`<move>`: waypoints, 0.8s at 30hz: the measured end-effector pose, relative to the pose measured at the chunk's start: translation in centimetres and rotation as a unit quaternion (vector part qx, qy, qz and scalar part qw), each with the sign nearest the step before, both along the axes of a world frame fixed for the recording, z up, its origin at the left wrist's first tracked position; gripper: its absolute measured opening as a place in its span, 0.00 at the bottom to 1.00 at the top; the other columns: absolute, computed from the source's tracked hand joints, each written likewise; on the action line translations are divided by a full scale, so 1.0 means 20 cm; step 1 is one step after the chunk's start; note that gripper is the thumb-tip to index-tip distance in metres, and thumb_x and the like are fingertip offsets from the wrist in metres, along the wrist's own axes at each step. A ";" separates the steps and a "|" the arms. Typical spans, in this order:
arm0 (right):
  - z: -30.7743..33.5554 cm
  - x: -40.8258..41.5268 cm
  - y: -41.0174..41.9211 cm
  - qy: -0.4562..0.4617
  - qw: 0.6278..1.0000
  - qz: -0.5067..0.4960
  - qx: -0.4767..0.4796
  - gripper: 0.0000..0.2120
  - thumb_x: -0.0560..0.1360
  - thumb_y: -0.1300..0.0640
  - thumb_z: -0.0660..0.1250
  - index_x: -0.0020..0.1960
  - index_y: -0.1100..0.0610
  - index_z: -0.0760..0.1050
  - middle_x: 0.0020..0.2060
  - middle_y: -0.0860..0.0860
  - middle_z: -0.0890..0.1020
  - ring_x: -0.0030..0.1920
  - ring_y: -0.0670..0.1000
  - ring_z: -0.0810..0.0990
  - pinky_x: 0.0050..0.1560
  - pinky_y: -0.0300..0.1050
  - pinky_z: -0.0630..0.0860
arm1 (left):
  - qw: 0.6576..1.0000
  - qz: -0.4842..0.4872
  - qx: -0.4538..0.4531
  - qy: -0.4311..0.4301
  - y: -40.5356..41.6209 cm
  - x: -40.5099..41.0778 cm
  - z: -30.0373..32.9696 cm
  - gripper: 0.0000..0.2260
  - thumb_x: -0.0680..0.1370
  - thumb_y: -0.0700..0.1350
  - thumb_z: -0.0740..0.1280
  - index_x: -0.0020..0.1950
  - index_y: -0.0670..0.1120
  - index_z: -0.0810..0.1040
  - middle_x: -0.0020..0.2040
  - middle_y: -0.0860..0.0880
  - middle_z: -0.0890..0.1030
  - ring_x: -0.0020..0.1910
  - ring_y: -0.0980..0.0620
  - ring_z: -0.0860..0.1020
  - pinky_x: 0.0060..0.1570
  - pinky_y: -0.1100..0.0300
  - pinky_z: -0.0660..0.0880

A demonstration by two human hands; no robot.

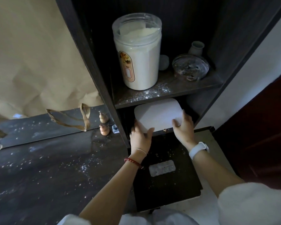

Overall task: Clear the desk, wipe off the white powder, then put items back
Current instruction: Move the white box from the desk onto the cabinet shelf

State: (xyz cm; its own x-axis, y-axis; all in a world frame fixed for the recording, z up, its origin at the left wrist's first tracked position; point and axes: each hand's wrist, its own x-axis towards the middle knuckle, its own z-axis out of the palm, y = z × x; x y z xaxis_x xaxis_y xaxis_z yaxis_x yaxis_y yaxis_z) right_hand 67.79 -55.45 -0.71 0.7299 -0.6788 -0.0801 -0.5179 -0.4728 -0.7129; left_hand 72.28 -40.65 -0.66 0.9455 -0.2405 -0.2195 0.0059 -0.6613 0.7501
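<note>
A flat white box with rounded corners (159,114) sits in the lower shelf opening, on top of a dark box (165,187). My left hand (140,135) grips its near left corner and my right hand (184,127) grips its right side. White powder (84,166) speckles the dark desk (39,176), the shelf board (146,95) and the dark box lid. A silver blister pack (162,168) lies on that lid between my forearms.
On the upper shelf stand a tall open jar of white powder (138,51), a glass bowl (190,67) and a small pale vase (196,48). Two small gourd figurines (103,122) stand by the shelf post. A brown paper bag (31,62) fills the left.
</note>
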 end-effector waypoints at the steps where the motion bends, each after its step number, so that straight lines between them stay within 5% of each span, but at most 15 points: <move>1: -0.01 0.01 -0.01 -0.001 1.000 0.004 -0.007 0.28 0.77 0.55 0.61 0.73 0.61 0.54 0.69 0.63 0.63 0.68 0.62 0.61 0.65 0.55 0.62 | 1.000 0.003 0.000 0.004 -0.01 0.02 0.00 0.36 0.75 0.54 0.64 0.74 0.41 0.50 0.69 0.37 0.65 0.66 0.37 0.64 0.65 0.49 0.63; 8: -0.03 -0.01 0.02 -0.051 0.998 -0.009 -0.029 0.26 0.78 0.56 0.59 0.72 0.62 0.56 0.69 0.63 0.62 0.67 0.62 0.66 0.62 0.52 0.68 | 0.998 0.021 0.030 -0.043 -0.02 -0.04 -0.03 0.33 0.77 0.53 0.61 0.74 0.40 0.50 0.69 0.37 0.63 0.67 0.38 0.62 0.66 0.48 0.59; 13: -0.20 -0.30 0.22 -0.156 0.983 -0.012 -0.094 0.20 0.76 0.63 0.60 0.67 0.64 0.64 0.64 0.63 0.69 0.66 0.58 0.67 0.63 0.45 0.67 | 0.989 -0.009 0.045 -0.144 0.17 -0.29 -0.16 0.27 0.74 0.52 0.57 0.70 0.43 0.63 0.68 0.39 0.67 0.65 0.40 0.67 0.61 0.46 0.67; 16: -0.43 -0.47 0.31 0.013 0.986 0.159 -0.055 0.20 0.76 0.60 0.58 0.67 0.61 0.65 0.62 0.59 0.72 0.64 0.57 0.70 0.61 0.50 0.71 | 0.976 -0.053 0.168 -0.130 0.33 -0.39 -0.33 0.24 0.69 0.52 0.56 0.63 0.44 0.70 0.62 0.40 0.74 0.59 0.38 0.74 0.53 0.41 0.71; 19: -0.66 -0.57 0.34 0.293 0.901 0.319 -0.023 0.23 0.78 0.56 0.57 0.71 0.56 0.57 0.70 0.55 0.62 0.70 0.55 0.60 0.66 0.48 0.65 | 0.956 -0.072 0.265 -0.105 0.46 -0.47 -0.50 0.25 0.68 0.51 0.62 0.64 0.43 0.71 0.64 0.39 0.73 0.64 0.38 0.70 0.55 0.36 0.69; 21: -0.76 -0.57 0.33 0.331 0.887 0.317 -0.055 0.25 0.77 0.57 0.58 0.72 0.55 0.55 0.71 0.55 0.59 0.70 0.56 0.60 0.66 0.50 0.64 | 0.946 -0.080 0.296 -0.103 0.53 -0.51 -0.58 0.27 0.70 0.50 0.64 0.67 0.43 0.69 0.67 0.39 0.71 0.66 0.37 0.67 0.58 0.35 0.66; 24: -0.82 -0.48 0.31 0.338 0.886 0.296 -0.114 0.28 0.75 0.59 0.59 0.73 0.56 0.52 0.73 0.56 0.55 0.70 0.58 0.57 0.66 0.54 0.63 | 0.936 -0.089 0.322 -0.113 0.56 -0.53 -0.64 0.26 0.74 0.53 0.54 0.70 0.44 0.63 0.69 0.40 0.68 0.69 0.39 0.65 0.63 0.39 0.62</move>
